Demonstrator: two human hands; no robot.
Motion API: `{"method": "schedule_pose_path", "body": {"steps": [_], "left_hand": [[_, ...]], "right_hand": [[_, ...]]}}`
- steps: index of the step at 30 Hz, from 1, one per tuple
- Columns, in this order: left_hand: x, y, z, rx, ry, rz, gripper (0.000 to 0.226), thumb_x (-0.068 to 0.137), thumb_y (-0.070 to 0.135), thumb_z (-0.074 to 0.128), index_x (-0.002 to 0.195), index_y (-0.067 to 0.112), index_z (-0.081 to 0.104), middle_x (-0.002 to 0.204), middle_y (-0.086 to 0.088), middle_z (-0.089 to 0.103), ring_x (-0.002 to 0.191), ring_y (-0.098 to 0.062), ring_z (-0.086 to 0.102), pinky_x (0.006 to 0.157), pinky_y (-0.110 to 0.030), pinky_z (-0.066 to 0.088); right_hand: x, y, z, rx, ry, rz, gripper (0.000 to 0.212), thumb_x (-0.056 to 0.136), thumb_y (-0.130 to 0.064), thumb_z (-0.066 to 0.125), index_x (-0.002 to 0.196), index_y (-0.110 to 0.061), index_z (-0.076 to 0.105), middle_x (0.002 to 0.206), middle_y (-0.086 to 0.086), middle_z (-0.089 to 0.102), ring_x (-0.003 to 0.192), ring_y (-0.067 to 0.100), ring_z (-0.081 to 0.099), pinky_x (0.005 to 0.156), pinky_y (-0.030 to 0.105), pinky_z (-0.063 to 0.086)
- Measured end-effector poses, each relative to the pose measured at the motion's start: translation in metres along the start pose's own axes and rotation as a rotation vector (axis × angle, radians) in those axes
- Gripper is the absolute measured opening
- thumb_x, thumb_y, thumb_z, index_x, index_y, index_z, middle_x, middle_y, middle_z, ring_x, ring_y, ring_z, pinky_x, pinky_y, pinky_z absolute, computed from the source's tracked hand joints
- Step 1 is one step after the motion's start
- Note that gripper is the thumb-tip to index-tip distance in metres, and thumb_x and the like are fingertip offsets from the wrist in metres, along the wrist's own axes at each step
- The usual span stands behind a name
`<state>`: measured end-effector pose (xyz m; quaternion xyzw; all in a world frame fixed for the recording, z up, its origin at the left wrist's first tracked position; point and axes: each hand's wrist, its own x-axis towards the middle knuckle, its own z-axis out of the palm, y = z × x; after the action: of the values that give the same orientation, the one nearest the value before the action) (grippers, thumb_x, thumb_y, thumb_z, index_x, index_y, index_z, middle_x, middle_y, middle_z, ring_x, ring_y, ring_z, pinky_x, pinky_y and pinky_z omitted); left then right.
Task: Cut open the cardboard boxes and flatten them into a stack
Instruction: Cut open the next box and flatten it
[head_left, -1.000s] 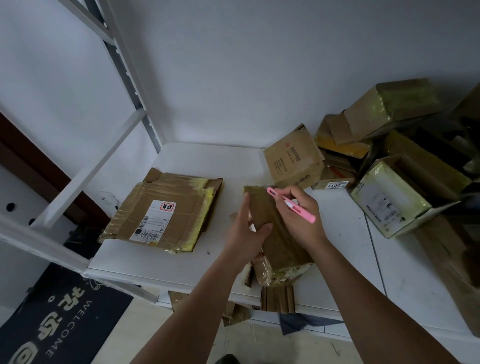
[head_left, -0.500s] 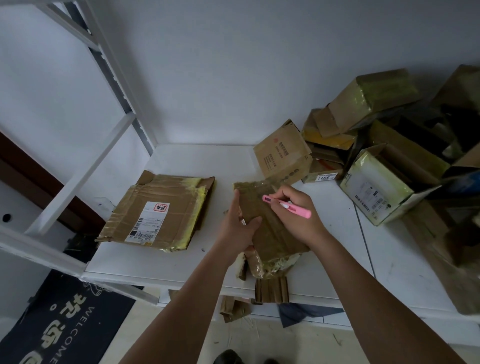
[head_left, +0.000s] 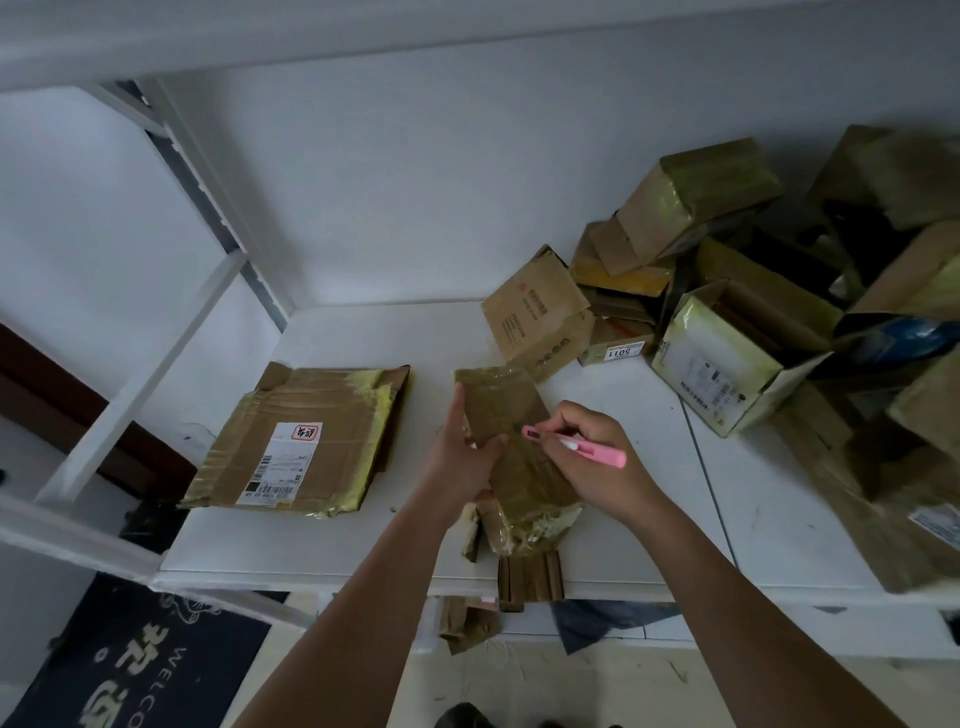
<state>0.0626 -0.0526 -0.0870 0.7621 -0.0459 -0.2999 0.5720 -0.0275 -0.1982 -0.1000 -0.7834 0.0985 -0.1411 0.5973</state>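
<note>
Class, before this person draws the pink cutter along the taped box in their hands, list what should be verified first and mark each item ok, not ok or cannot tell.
1. Left hand grips the taped box: ok.
2. Right hand holds the pink cutter: ok.
3. Cutter tip on the box's top face: ok.
4. Blade extended: cannot tell.
5. Left thumb away from the cutter tip: not ok, it lies close.
6. Flattened box lying to the left, ready to stack on: ok.
</note>
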Motion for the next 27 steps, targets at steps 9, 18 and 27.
{"method": "schedule_pose_path", "body": {"steps": [9,18,27], "left_hand": [[0.000,0.005,0.004,0.043,0.032,-0.017,0.086,0.097,0.012,0.060,0.154,0.046,0.006,0.129,-0.006,0.057,0.086,-0.018,0.068,0.046,-0.028,0.055],[-0.004,0.008,0.004,0.074,0.057,-0.033,0.084,0.097,0.012,0.059,0.154,0.045,0.007,0.122,0.001,0.049,0.087,-0.016,0.062,0.057,-0.037,0.058],[-0.019,0.012,0.028,0.308,0.148,0.004,0.062,0.095,0.029,0.060,0.149,0.029,0.028,0.128,-0.008,0.041,0.097,-0.031,0.064,0.065,-0.040,0.062]], "right_hand": [[-0.037,-0.008,-0.009,0.017,-0.044,0.014,0.012,0.091,-0.004,0.063,0.079,-0.003,0.061,0.070,0.011,0.060,0.056,0.000,0.047,0.050,0.012,0.036],[-0.085,-0.008,-0.016,0.016,0.004,-0.078,0.017,0.091,-0.010,0.064,0.079,-0.021,0.060,0.068,-0.007,0.059,0.052,0.002,0.049,0.047,0.013,0.036],[-0.109,0.014,-0.013,0.215,0.571,0.038,0.009,0.095,-0.033,0.059,0.087,-0.037,0.057,0.090,-0.005,0.069,0.081,0.025,0.069,0.074,0.056,0.058]]}}
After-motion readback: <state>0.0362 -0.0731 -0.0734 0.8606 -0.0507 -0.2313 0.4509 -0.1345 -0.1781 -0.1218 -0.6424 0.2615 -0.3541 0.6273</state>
